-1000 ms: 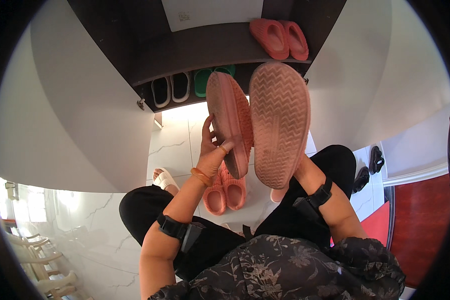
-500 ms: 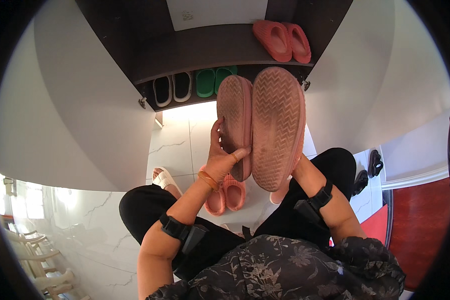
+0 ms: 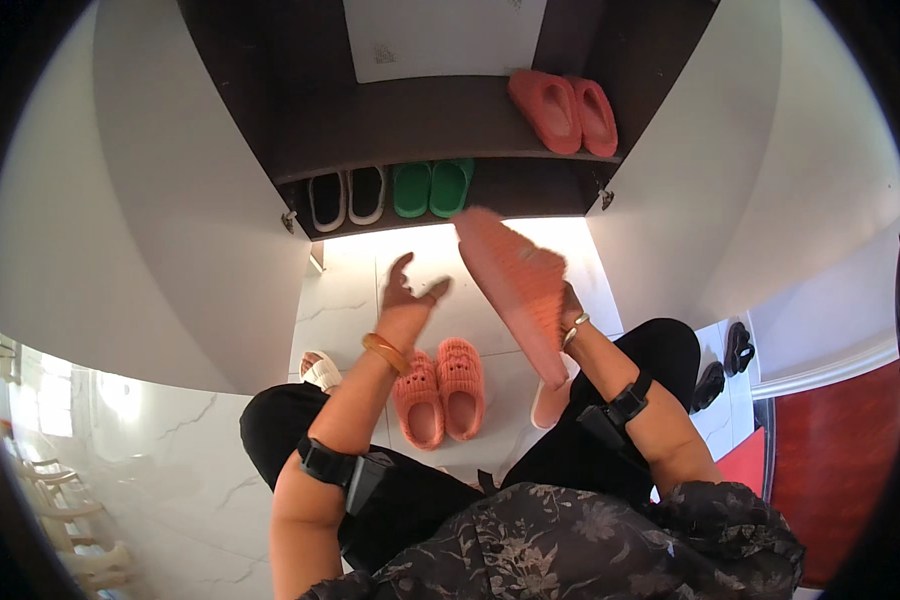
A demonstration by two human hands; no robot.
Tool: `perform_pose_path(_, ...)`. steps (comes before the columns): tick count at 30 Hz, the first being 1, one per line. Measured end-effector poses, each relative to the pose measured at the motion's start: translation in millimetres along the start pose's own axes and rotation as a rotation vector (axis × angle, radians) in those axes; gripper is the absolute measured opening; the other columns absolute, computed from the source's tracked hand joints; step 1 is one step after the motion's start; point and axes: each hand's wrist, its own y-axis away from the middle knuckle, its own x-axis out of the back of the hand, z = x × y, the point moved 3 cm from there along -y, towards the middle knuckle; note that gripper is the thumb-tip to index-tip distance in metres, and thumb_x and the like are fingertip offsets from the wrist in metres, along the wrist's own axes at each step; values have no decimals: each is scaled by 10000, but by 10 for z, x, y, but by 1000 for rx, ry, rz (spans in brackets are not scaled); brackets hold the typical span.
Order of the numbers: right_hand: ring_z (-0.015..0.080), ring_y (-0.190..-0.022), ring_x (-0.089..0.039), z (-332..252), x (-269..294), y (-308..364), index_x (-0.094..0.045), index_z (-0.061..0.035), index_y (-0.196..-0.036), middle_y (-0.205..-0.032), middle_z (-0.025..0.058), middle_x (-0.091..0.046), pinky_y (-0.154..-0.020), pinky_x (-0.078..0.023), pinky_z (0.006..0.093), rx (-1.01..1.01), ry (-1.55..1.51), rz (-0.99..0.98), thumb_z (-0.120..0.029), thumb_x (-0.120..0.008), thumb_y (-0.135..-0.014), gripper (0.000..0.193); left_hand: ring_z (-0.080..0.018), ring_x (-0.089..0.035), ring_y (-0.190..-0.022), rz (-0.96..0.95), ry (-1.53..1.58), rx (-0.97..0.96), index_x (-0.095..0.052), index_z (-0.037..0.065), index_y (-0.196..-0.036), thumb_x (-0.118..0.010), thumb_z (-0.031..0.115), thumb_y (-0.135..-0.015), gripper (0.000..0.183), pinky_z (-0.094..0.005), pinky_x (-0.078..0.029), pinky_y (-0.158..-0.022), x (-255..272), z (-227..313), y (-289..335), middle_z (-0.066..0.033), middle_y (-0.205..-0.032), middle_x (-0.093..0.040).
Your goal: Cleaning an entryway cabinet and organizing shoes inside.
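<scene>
1. a view from above, looking down at a seated person's lap, arms and a white marble floor [image 3: 350,300].
2. the right hand [image 3: 568,318] is clamped on a salmon-pink slipper [image 3: 515,285], holding it in the air with its ribbed sole facing up; the slipper is blurred and tilts from upper left to lower right.
3. the slipper hangs right of centre, above the floor and just near of the open shoe cabinet [image 3: 270,110].
4. the left hand [image 3: 407,300] holds nothing; its fingers are spread apart and raised, just left of the slipper and not touching it.
5. a gold bangle [image 3: 382,350] sits on the left wrist, and a black strap is on each forearm.
6. on the floor between the knees lies a pair of orange perforated slippers [image 3: 440,388], side by side, near of the left hand.
7. a white slipper [image 3: 320,368] shows at the left knee, partly hidden.
8. on the cabinet's lower shelf stand a black-and-white pair [image 3: 347,197] at left and a green pair [image 3: 430,187] beside it.
9. on the upper shelf, far right, rests a coral-red pair [image 3: 562,108].
10. dark shoes [image 3: 725,362] lie on the floor at far right, well apart from the hands.
</scene>
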Motion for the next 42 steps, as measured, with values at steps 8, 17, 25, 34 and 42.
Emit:
perform_pose_path(8,151,-821,-590,-395,-203,-166,-586,6,-1021,-926,79,-623,-751,-470,264,194,291,-48,14,-533,-715,310,-227,-401,-1098,229,514,130,-484,124,-1136,-586,99,-765,386,-408,-315,-922,553,470,-82,-53,-1119,-496)
perform_pose_path(17,154,-716,-557,-1901,-909,-909,-590,-1,-968,-828,56,-587,-634,-456,281,374,203,-33,-20,-597,-665,304,-214,-418,-1044,168,692,174,-487,105,-1138,-562,113,-797,350,-376,-387,-877,555,591,-114,-54,-1111,-471)
perform_pose_path(25,163,-691,-558,-2447,-1281,-900,-593,23,-876,-802,78,-584,-606,-448,278,527,272,48,-40,-583,-676,210,-191,-459,-973,180,658,248,-476,84,-1155,-525,92,-812,346,-346,-425,-847,614,629,-104,-53,-1059,-502)
perform_pose_path(34,268,-897,-589,-2508,-1355,-2315,-559,11,-1060,-982,95,-601,-790,-466,358,853,2064,508,-106,-516,-780,307,-199,-436,-1005,135,681,257,-461,54,-1164,-546,96,-797,379,-358,-401,-873,565,612,-168,-65,-1060,-479)
perform_pose_path(42,387,-934,-577,-2422,-1064,-3135,-604,-11,-958,-984,219,-589,-803,-470,440,656,1138,755,-226,-520,-818,270,-193,-429,-996,108,659,273,-454,50,-1176,-549,103,-798,393,-355,-392,-880,489,564,-194,-69,-1040,-475)
